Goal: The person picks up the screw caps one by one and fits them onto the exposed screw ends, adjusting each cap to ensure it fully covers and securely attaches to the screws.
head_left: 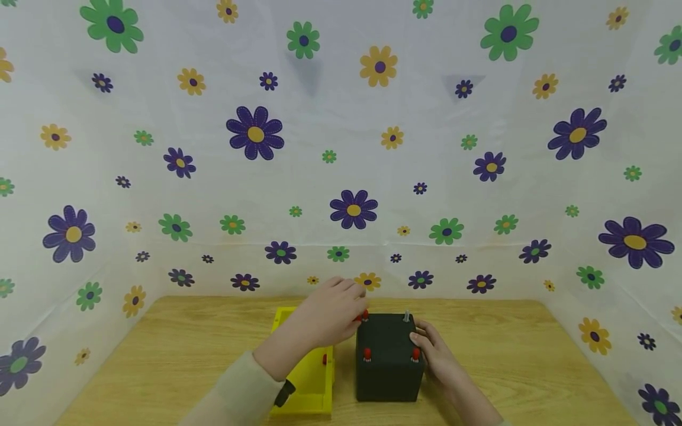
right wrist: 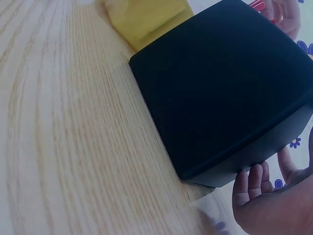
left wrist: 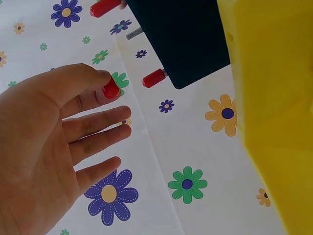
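A black box [head_left: 389, 378] stands on the table with threaded posts on its top. Red caps cover the front left post, the front right post [head_left: 415, 354] and the back left one, while the back right post [head_left: 407, 316] is bare metal. My left hand [head_left: 333, 310] is above the box's back left corner, pinching a loose red cap [left wrist: 111, 89] between thumb and index finger; its other fingers are extended. At the box's right side, my right hand [head_left: 439, 355] holds it, thumb at the top edge and fingers [right wrist: 254, 183] against the side.
A yellow bin [head_left: 326, 408] sits just left of the box, partly hidden under my left forearm. Another red piece [head_left: 324, 359] shows inside it by the right wall. Flower-printed sheeting [head_left: 319, 177] encloses the wooden table [head_left: 495, 343] at the back and sides.
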`<control>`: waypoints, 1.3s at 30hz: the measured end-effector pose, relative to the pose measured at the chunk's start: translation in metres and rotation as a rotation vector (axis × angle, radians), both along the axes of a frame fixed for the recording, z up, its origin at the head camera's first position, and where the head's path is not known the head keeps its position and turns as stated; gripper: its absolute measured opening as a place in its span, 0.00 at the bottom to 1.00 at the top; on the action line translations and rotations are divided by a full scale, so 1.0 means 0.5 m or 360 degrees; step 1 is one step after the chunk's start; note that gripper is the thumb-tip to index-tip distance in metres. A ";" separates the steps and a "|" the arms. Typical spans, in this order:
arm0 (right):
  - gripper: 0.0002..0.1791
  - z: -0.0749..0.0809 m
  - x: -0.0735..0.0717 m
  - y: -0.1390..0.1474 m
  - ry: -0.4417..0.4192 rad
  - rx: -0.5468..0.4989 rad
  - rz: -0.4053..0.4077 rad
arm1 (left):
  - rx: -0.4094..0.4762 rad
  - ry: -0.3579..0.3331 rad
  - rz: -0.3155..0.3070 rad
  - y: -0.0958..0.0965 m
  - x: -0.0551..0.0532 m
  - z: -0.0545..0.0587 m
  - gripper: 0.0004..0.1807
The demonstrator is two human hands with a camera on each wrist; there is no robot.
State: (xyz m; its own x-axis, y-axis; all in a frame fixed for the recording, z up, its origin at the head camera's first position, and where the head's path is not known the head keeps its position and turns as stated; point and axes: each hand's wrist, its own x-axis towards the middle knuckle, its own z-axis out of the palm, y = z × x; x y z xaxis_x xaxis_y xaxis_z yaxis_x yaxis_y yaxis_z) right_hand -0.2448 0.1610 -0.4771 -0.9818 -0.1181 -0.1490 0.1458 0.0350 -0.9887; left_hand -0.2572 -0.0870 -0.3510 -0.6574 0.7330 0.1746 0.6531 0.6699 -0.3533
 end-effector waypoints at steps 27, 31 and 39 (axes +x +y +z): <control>0.30 0.000 0.003 -0.002 0.0030 -0.0004 -0.0017 | -0.0068 -0.0007 -0.0036 0.041 -0.021 0.013 0.10; 0.30 -0.001 0.002 -0.002 0.0034 0.0001 -0.0015 | -0.0073 -0.0003 -0.0052 0.045 -0.023 0.012 0.10; 0.29 -0.002 0.001 -0.002 0.0047 -0.0024 -0.0024 | -0.0082 0.0005 -0.0071 0.053 -0.028 0.014 0.10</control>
